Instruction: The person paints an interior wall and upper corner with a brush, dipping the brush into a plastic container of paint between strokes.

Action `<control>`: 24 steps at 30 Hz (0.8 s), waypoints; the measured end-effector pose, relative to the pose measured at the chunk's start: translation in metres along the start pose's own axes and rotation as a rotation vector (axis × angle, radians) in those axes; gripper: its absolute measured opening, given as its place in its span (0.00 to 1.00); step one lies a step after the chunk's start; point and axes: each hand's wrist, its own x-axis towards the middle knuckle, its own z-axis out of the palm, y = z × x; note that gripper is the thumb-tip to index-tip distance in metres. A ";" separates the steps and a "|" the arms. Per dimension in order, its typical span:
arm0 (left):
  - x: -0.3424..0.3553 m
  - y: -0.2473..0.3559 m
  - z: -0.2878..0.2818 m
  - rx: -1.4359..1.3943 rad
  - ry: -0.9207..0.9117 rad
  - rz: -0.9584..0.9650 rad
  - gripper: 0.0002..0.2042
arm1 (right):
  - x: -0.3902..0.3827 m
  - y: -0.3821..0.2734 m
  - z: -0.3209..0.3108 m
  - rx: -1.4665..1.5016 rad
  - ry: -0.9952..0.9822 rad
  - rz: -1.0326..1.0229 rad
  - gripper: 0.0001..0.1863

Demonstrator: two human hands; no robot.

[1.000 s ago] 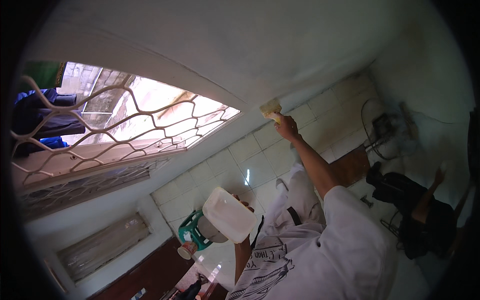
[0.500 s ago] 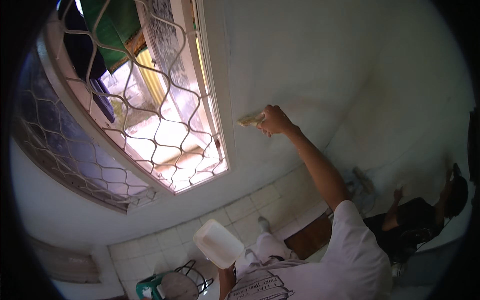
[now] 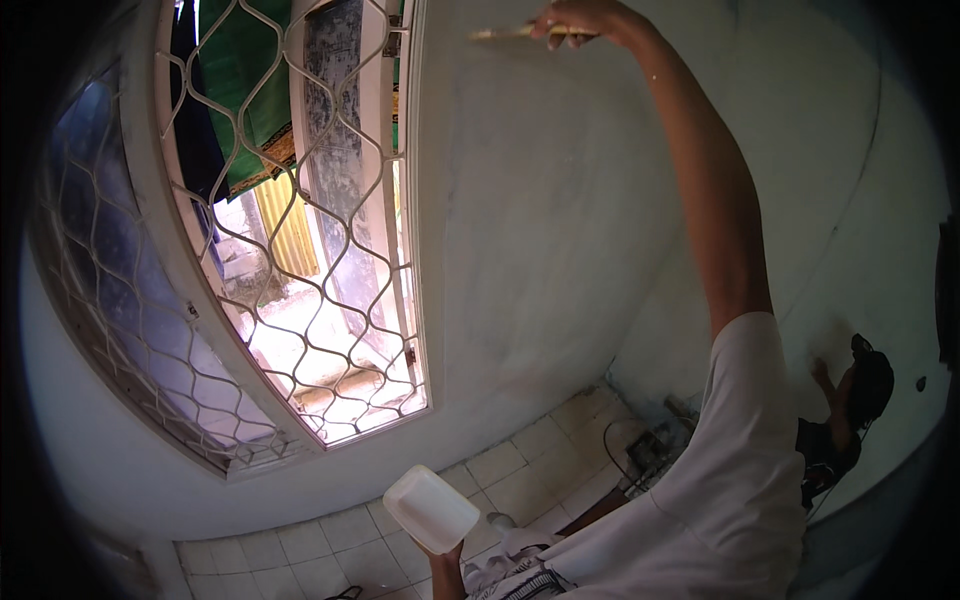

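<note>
High at the top of the view my right hand [image 3: 585, 22] grips a paintbrush [image 3: 498, 36], its bristles against or very close to the whitish wall [image 3: 540, 190] just right of the window frame. My arm is stretched upward. Low in the middle, my left hand [image 3: 446, 553] is wrapped round a white rectangular plastic container [image 3: 430, 508], held out over the tiled floor; the fingers are mostly hidden beneath it.
A barred window [image 3: 352, 240] fills the left, cloths hanging outside it. Another person in dark clothes [image 3: 835, 445] is at the right wall, a hand raised to it. Below lie the tiled floor [image 3: 330, 535] and some dark equipment with cords [image 3: 655, 445] in the corner.
My right hand with the brush has risen from low on the wall to the top of the view. The camera has tilted, bringing more window and wall into sight.
</note>
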 end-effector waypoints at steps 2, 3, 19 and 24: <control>0.020 -0.017 0.005 -0.002 -0.035 -0.084 0.33 | -0.026 -0.007 -0.035 -0.164 0.209 0.076 0.18; 0.027 -0.018 0.007 -0.005 -0.042 -0.093 0.33 | -0.028 -0.002 -0.034 -0.168 0.282 0.064 0.17; 0.074 -0.040 0.032 0.002 -0.011 0.012 0.32 | -0.225 0.176 0.423 0.229 0.448 -0.091 0.23; 0.071 -0.052 0.030 -0.018 0.067 0.065 0.32 | -0.338 0.209 0.588 0.353 0.319 0.037 0.34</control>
